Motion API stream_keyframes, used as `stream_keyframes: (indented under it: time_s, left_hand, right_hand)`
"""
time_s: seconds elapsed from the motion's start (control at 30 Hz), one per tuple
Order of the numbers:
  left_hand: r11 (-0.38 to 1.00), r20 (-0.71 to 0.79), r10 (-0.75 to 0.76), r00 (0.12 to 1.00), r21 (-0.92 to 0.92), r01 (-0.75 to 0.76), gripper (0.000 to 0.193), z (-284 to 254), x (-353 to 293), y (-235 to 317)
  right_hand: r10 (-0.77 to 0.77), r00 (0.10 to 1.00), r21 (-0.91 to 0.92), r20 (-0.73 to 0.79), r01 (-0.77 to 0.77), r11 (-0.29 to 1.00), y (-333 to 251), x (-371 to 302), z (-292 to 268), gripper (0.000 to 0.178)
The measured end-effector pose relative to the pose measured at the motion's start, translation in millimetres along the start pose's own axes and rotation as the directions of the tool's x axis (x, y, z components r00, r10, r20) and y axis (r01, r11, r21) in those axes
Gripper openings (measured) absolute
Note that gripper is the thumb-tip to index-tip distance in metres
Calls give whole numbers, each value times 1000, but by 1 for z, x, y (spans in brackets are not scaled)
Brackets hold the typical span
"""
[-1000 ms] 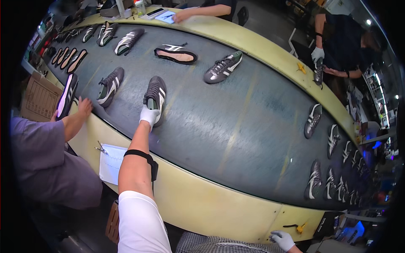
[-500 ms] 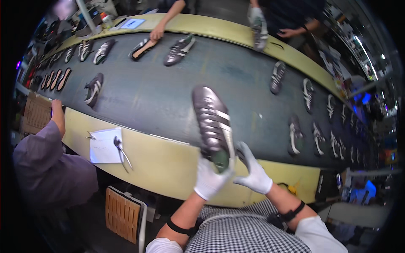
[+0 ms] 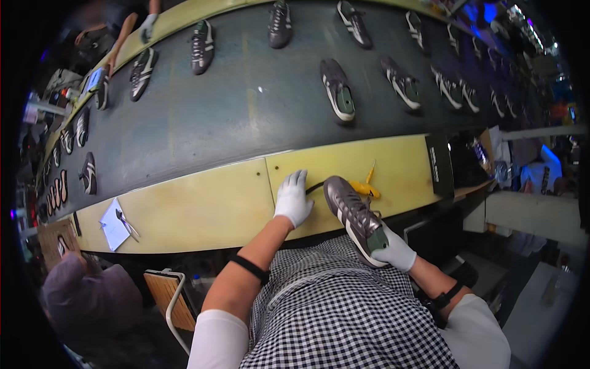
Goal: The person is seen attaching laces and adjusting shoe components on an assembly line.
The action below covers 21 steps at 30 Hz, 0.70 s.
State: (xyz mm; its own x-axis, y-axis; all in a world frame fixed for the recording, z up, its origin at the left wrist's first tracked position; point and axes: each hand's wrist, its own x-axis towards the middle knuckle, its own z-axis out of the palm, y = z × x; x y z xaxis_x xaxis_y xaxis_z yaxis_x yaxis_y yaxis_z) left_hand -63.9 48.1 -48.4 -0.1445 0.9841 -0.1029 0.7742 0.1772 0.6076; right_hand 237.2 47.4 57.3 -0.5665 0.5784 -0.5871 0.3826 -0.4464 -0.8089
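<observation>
A dark metallic sneaker (image 3: 349, 208) with white stripes and a green insole is held tilted in front of my apron, toe pointing away. My right hand (image 3: 398, 247), in a white glove, grips it at the heel, with the fingers partly inside the opening. My left hand (image 3: 294, 200), gloved as well, is over the yellow table edge (image 3: 209, 212) with its fingers stretched out and nothing in it. Just right of its fingers is a black cord-like strip. A yellow hand tool (image 3: 367, 188) lies behind the sneaker, partly hidden by it.
Beyond the table runs a dark conveyor belt (image 3: 215, 117) with several similar sneakers, the nearest (image 3: 337, 92) straight ahead. A black box (image 3: 439, 165) stands at the right end of the table. At left are pliers (image 3: 127, 224) on white paper, a wooden-backed chair (image 3: 169, 298) and a co-worker (image 3: 92, 295).
The sneaker has gone from my left hand over the belt into my right hand, close to my body. My left hand has let go. The view has turned to the right.
</observation>
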Motion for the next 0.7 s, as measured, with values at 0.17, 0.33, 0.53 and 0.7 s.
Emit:
stream_keyframes:
  time_s: [0.17, 0.33, 0.53, 0.7]
  left_hand:
    - [927, 460, -16, 888, -326, 185, 62, 20, 41, 4]
    - [879, 425, 85, 901, -458, 133, 52, 11, 35, 13]
    - [942, 284, 111, 952, -336, -9, 42, -25, 9, 42]
    - [969, 272, 139, 952, -236, -74, 46, -5, -15, 62]
  right_hand:
    - [64, 997, -183, -51, -72, 980, 51, -17, 5, 92]
    - [-159, 946, -378, -281, 44, 925, 63, 30, 43, 92]
    - [-217, 907, -442, -360, 39, 896, 70, 61, 54, 86]
    - [-179, 957, -542, -228, 28, 840, 56, 65, 45, 94]
